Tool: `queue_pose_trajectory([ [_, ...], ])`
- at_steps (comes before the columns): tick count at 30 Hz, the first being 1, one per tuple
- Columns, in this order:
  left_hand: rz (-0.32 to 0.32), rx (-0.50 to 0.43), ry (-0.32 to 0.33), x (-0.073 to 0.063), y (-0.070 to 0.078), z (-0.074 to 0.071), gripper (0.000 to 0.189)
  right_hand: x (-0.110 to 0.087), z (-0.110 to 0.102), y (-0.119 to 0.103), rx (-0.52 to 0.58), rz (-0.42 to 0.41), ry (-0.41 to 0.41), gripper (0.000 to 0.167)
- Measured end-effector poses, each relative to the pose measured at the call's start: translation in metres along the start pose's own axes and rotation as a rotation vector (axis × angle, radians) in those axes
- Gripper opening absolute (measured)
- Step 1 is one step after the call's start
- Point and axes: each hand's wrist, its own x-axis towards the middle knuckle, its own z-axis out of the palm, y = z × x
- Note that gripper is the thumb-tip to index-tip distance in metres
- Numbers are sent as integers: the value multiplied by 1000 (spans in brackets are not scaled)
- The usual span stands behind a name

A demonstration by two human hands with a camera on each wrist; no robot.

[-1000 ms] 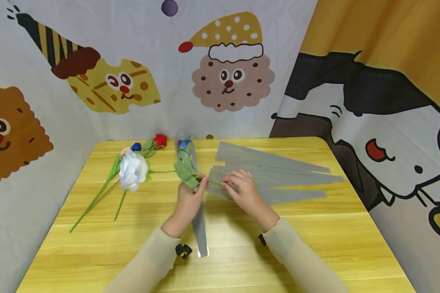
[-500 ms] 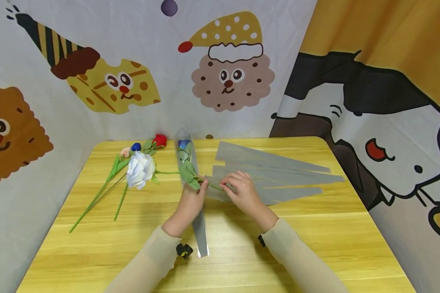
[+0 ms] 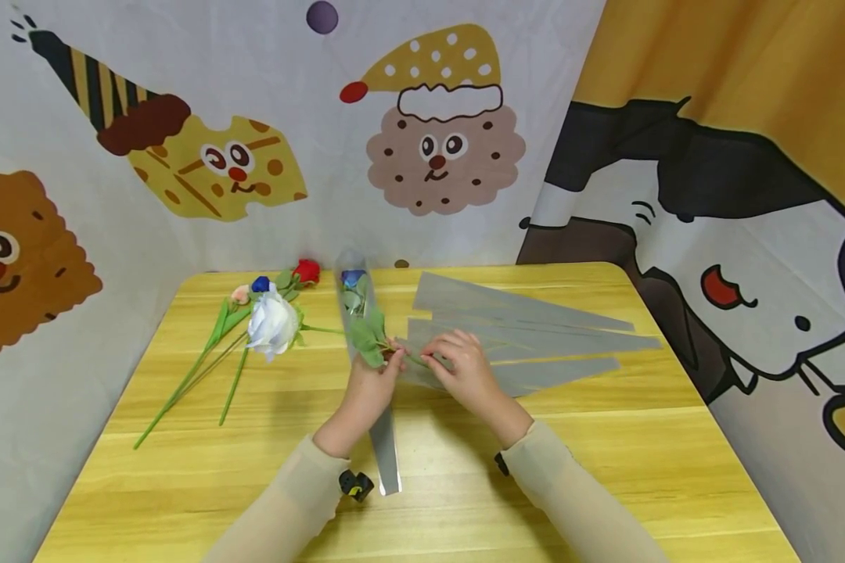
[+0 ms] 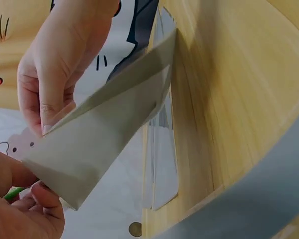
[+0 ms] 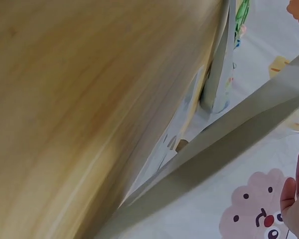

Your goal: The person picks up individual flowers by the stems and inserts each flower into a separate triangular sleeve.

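A white artificial rose [image 3: 272, 322] with green leaves [image 3: 368, 336] points left. My left hand [image 3: 369, 389] holds its stem near the leaves; the left wrist view shows a green stem [image 4: 14, 193] among the fingers. With thumb and fingertips, my right hand [image 3: 466, 367] pinches the mouth edge of a grey translucent flower sleeve [image 4: 94, 139]. That sleeve tapers away to the right, and left fingers lie at its other corner. Under the left hand lies another sleeve [image 3: 386, 453] with a blue rose [image 3: 353, 279] in it.
More flat grey sleeves [image 3: 514, 301] lie at the back right of the wooden table [image 3: 535, 500]. To the left are a red rose [image 3: 307, 271], a blue bud [image 3: 260, 284], a pale pink bud [image 3: 241, 294] and loose green stems [image 3: 176, 391]. Printed curtains stand behind.
The white rose and its leaves have shifted a little to the right, toward the sleeve's mouth. My left hand has edged slightly right with them; the right hand has barely moved.
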Motion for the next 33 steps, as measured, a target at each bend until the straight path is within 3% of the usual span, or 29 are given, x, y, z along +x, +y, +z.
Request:
queue_pose_trajectory([
  [9,-20,-40,-54,0,3,0,10,0,0,2,4,15,10,5],
  [15,-12,-98,-107,-5,25,-5,19,0,-1,2,-13,14,5,4],
  [17,-18,-129,-110,-5,25,-5,22,0,-2,2,-16,14,3,4],
  [20,-12,-138,-102,-4,13,-3,24,0,-2,3,-15,15,7,4],
  [25,18,-87,-19,-2,-4,-2,20,0,-3,3,-12,23,20,5],
  [30,5,8,159,-2,-6,-4,14,0,-4,4,-2,20,25,4],
  [33,6,56,222,-3,-5,-4,16,0,-3,4,-2,13,27,5],
])
